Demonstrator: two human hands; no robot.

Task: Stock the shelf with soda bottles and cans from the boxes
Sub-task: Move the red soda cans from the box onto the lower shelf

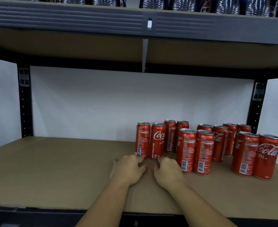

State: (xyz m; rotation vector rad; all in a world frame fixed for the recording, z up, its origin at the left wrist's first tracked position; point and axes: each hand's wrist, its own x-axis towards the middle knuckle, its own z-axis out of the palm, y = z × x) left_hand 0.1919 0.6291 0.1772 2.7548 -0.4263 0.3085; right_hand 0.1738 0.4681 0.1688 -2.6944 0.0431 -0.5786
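Together, a person's left hand (128, 167) and right hand (167, 171) lie palm-down on the brown shelf board (53, 169), both loosely spread and holding nothing. The left hand's fingertips (139, 158) reach the foot of the leftmost can (143, 140); whether they actually touch it cannot be told. The right hand's forefinger ends just in front of the base of the second can (158, 141), which stands just beside the first and reads "RECYCLE ME" down its side.

Those two belong to a cluster of about a dozen red Coca-Cola cans (219, 145), all upright, grouped in loose pairs on the right half of the board, from near its front edge back towards the wall. Closest to the right hand stands a front pair (186, 149) with barcodes facing out, and a far-right pair (256, 154) stands near the front.

Black steel uprights (25, 102) frame a white wall (102, 99). Overhead, the upper shelf (69, 18) carries a row of dark soda bottles (225, 5), of which only the bases show.
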